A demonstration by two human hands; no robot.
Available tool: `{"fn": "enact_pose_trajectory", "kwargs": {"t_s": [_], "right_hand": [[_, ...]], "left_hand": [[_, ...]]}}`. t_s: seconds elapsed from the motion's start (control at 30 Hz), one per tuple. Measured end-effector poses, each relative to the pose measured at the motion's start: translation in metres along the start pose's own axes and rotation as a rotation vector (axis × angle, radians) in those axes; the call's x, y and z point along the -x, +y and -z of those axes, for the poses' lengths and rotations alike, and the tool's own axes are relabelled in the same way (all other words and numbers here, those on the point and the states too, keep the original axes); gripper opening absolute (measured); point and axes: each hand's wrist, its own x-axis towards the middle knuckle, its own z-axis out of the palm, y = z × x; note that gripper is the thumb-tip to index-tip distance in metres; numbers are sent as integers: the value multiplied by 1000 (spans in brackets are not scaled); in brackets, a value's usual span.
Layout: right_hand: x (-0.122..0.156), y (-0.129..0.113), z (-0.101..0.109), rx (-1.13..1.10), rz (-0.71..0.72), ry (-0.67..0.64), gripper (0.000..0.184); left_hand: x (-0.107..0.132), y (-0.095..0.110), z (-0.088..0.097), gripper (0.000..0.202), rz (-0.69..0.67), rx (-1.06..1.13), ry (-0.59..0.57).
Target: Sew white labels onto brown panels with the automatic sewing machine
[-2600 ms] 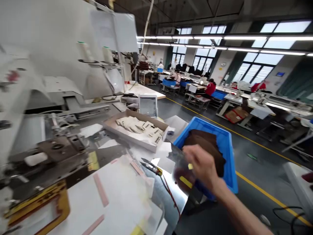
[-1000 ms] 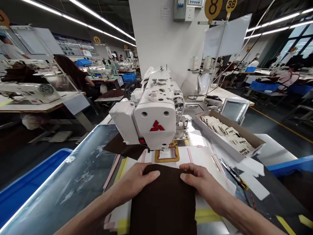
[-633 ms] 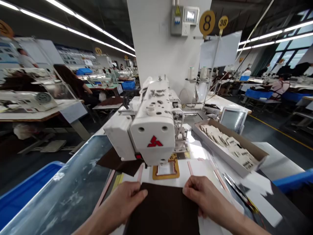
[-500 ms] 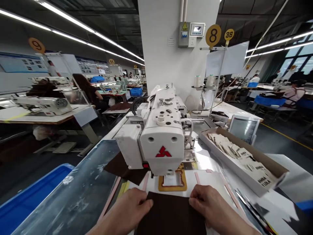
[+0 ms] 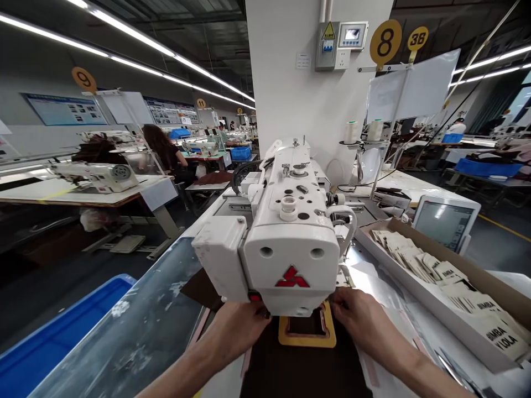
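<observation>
A dark brown fabric panel (image 5: 307,370) lies flat under the head of a white sewing machine (image 5: 292,260). Over the panel sits a yellow rectangular clamp frame (image 5: 307,340), with brown cloth showing through its opening. My left hand (image 5: 246,326) is closed at the panel's far left edge, beside the machine head; its fingertips are partly hidden. On the opposite side my right hand (image 5: 359,318) is closed at the far right edge, just right of the frame. Another dark brown piece (image 5: 201,288) rests on the bed at the left, partly behind the machine.
A long cardboard box (image 5: 440,309) of printed cream labels stands at the right, with a screen panel (image 5: 446,221) behind it. Scissors (image 5: 454,370) lie near the right front. A blue bin (image 5: 70,331) is at the lower left. People sit at other machines farther off.
Both hands have moved forward, carrying the brown panel beneath the machine head and the yellow frame. The view has come closer to the machine and turned slightly left.
</observation>
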Motion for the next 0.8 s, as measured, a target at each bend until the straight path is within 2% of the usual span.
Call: {"fn": "enact_pose_trajectory", "kwargs": {"t_s": [0.1, 0.23, 0.3, 0.43, 0.57, 0.7, 0.8], "right_hand": [[10, -6, 3, 5, 37, -55, 18], [41, -5, 13, 37, -11, -280, 15], [50, -3, 16, 31, -51, -317, 15], [45, 3, 15, -75, -136, -298, 14], [32, 6, 14, -188, -126, -312, 16], [20, 4, 17, -73, -69, -270, 20], [9, 2, 14, 48, -30, -129, 21]], "left_hand": [[11, 6, 4, 28, 38, 22, -61], [42, 10, 12, 47, 225, 136, -324], [51, 10, 11, 49, 312, 181, -392], [47, 6, 6, 51, 292, 176, -316], [38, -1, 6, 51, 238, 163, -261], [26, -10, 4, 50, 190, 143, -219], [12, -14, -1, 39, 130, 92, -157]]}}
